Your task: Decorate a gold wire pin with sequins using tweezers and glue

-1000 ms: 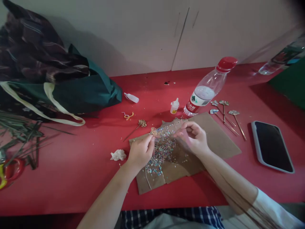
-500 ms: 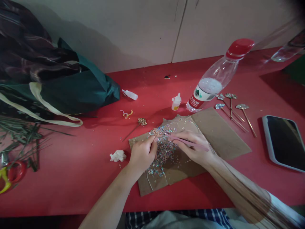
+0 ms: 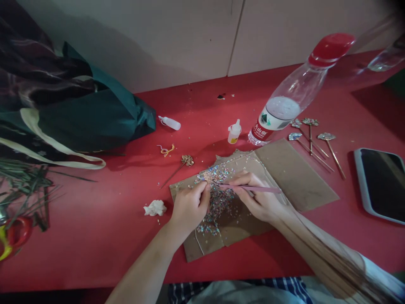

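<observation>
A sheet of brown cardboard (image 3: 297, 177) lies on the red table (image 3: 95, 219) with a heap of coloured glitter flakes (image 3: 218, 198) on it. My left hand (image 3: 190, 207) is closed in a pinch on a thin stick with a small gold wire ornament (image 3: 207, 175) at its tip, held down in the glitter. My right hand (image 3: 257, 198) is closed on slim pink tweezers (image 3: 253, 188) that point left toward the ornament.
Behind the cardboard stand a small glue bottle (image 3: 234, 131) and a water bottle with a red cap (image 3: 294, 97). Several finished sticks (image 3: 311, 137) and a phone (image 3: 381, 183) lie right. A green bag (image 3: 95, 114), a dropper bottle (image 3: 170, 123), leaves (image 3: 25, 185), scissors (image 3: 12, 234) and a paper wad (image 3: 155, 207) lie left.
My right hand came down from above the glitter and now holds the tweezers level toward the ornament. My left hand lowered the ornament into the glitter. The view tilted slightly.
</observation>
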The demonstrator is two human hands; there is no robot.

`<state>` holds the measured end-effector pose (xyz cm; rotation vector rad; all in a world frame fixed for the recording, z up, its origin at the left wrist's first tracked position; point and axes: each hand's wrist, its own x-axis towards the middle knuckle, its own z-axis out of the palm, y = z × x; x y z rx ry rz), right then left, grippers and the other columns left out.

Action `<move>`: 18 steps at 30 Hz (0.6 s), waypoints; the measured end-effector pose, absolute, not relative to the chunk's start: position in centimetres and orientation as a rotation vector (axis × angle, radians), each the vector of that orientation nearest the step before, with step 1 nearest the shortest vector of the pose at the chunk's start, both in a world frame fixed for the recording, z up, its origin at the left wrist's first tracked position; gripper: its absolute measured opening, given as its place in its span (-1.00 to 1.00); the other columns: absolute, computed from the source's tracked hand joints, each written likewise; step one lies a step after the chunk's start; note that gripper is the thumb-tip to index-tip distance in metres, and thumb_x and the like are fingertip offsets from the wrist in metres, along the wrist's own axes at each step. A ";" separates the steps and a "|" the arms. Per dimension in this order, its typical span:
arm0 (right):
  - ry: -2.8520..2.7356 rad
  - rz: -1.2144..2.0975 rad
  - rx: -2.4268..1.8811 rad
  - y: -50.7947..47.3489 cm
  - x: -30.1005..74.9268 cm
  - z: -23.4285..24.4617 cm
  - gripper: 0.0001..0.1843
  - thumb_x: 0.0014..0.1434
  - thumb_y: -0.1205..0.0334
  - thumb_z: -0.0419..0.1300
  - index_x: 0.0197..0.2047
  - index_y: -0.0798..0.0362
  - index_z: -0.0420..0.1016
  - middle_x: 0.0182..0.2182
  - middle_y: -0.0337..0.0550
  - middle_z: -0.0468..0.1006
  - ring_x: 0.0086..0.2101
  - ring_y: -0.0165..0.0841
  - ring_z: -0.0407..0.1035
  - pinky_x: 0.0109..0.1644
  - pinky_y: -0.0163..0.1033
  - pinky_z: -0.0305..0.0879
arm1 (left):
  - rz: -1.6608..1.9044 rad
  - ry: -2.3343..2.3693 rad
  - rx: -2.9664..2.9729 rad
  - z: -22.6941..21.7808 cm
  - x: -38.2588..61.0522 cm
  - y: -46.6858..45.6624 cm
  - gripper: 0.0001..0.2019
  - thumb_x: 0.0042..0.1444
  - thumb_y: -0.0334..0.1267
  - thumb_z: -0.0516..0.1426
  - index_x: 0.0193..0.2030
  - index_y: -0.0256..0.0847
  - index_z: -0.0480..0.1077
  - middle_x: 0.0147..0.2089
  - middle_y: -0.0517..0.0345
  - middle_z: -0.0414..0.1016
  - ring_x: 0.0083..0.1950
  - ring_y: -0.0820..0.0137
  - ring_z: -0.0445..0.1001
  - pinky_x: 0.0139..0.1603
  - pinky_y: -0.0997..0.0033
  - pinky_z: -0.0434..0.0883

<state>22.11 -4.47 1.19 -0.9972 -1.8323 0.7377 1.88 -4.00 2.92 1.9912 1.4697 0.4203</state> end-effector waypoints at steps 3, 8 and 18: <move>-1.835 0.742 -0.988 -4.4 22.1 0.9 -0.89 0.25 0.33 0.07 -0.16 -0.04 0.34 -0.32 -0.17 0.55 -0.25 -0.35 0.43 -0.17 -0.19 0.36 | 0.424 1.451 1.979 2.8 1.8 -4.0 -0.63 0.31 -0.16 -0.14 -0.52 -0.16 0.20 -0.68 0.34 0.34 -0.57 0.51 0.35 -0.39 0.50 0.24; -1.872 0.728 -0.982 -4.3 22.1 0.8 -0.89 0.25 0.32 0.06 -0.16 -0.03 0.34 -0.33 -0.16 0.53 -0.28 -0.34 0.41 -0.20 -0.17 0.35 | 0.418 1.447 1.975 2.8 1.8 -4.1 -0.62 0.31 -0.15 -0.14 -0.52 -0.16 0.20 -0.68 0.32 0.36 -0.57 0.50 0.36 -0.41 0.49 0.24; -1.871 0.727 -1.008 -4.3 22.0 0.9 -0.88 0.25 0.31 0.05 -0.16 -0.02 0.36 -0.34 -0.15 0.52 -0.28 -0.34 0.40 -0.22 -0.18 0.33 | 0.389 1.446 1.971 2.9 1.9 -3.9 -0.62 0.31 -0.15 -0.17 -0.51 -0.15 0.18 -0.67 0.31 0.36 -0.56 0.49 0.37 -0.39 0.48 0.26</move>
